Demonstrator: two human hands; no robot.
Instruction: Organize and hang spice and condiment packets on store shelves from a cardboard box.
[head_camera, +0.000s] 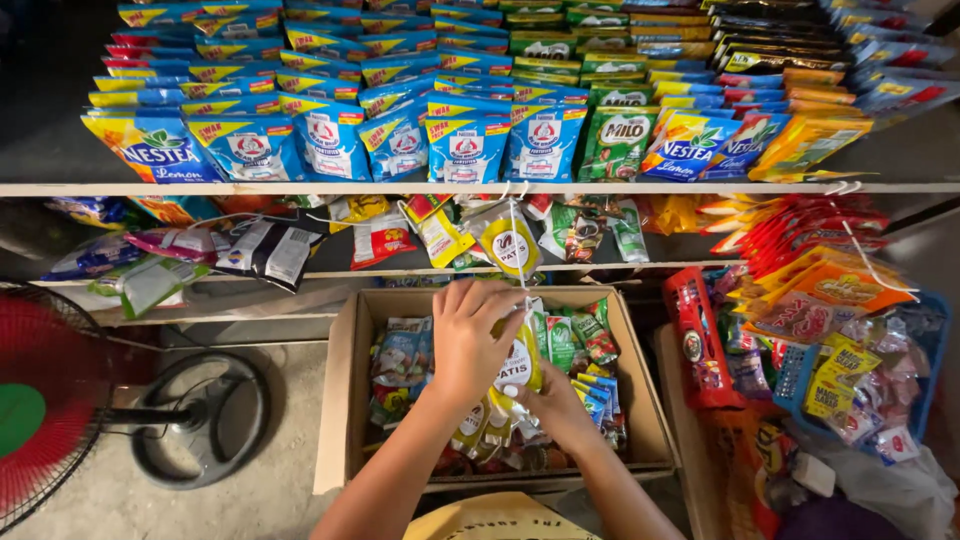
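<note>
My left hand (472, 338) and my right hand (556, 402) are both closed on a hanging strip of yellow sauce sachets (516, 370). The strip runs down from a white hook on the shelf edge (520, 190) into an open cardboard box (346, 400). My left hand grips the strip higher up, from the left. My right hand holds it lower, from underneath. Another sachet of the same strip (510, 245) hangs above my hands. The box holds several small green, blue and red packets.
A shelf above carries rows of blue, yellow and green drink-powder packets (400, 110). More sachet strips hang below it. A blue basket (925, 380) of small packets sits right. A red fan (45, 400) with a round base (200, 405) stands left on the concrete floor.
</note>
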